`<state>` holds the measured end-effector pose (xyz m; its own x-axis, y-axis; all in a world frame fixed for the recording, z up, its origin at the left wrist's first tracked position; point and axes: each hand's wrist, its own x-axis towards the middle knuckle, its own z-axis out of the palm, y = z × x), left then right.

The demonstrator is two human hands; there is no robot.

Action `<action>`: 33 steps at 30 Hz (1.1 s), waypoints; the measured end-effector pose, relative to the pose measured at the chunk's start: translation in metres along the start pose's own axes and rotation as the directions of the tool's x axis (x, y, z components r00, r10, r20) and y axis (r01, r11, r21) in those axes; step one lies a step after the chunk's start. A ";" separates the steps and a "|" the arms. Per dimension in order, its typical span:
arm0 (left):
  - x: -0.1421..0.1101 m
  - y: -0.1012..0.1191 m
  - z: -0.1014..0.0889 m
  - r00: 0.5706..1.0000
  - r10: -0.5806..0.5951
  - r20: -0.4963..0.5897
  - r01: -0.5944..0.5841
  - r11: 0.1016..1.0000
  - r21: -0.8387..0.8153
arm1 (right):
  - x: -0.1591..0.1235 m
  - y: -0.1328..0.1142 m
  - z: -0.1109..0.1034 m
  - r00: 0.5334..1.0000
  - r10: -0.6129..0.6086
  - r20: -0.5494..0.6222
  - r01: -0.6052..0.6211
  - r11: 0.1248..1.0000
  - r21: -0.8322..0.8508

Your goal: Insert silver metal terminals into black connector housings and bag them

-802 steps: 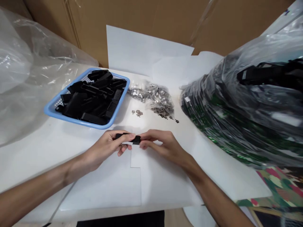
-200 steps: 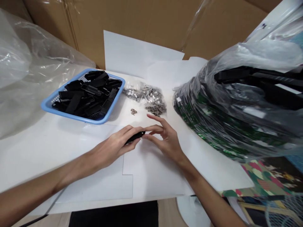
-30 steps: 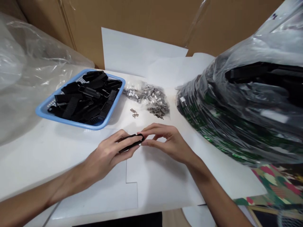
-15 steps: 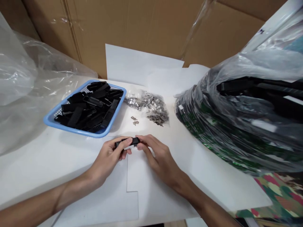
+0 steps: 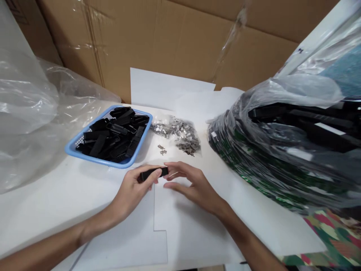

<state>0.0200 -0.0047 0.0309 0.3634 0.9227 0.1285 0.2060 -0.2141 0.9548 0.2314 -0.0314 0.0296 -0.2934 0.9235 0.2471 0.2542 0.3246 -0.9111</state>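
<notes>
My left hand (image 5: pixel 132 190) grips a small oblong black plastic part (image 5: pixel 150 174), thumb on its near face and fingers behind. At the part's right end is my right hand (image 5: pixel 194 185), its thumb spread away from its fingers. Those fingertips reach the end of the part, and whether they touch it I cannot tell. Beyond the hands lie a few small flat metal pieces (image 5: pixel 163 151) on the white table (image 5: pixel 197 229). Behind them is a clear bag of metal pieces (image 5: pixel 184 135).
A blue basket (image 5: pixel 97 161) full of black plastic parts stands at the left. On the right bulges a big clear plastic bag (image 5: pixel 239 150) of black and green items. Cardboard (image 5: pixel 175 41) walls the back, and plastic sheeting (image 5: pixel 31 109) hangs at far left.
My right thumb has come away from the end of the black part, so the right hand has opened. In my left hand the part has turned a little. The camera view has shifted slightly.
</notes>
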 end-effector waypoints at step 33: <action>-0.007 0.009 -0.002 0.971 0.234 -0.041 -0.229 0.967 0.109 | -0.002 -0.001 0.010 0.953 -0.229 -0.196 0.228 0.973 -0.031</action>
<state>0.0174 -0.0122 0.0394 0.3641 0.8592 0.3594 0.2150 -0.4530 0.8652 0.2224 -0.0352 0.0267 -0.1576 0.8462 0.5091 0.2092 0.5324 -0.8202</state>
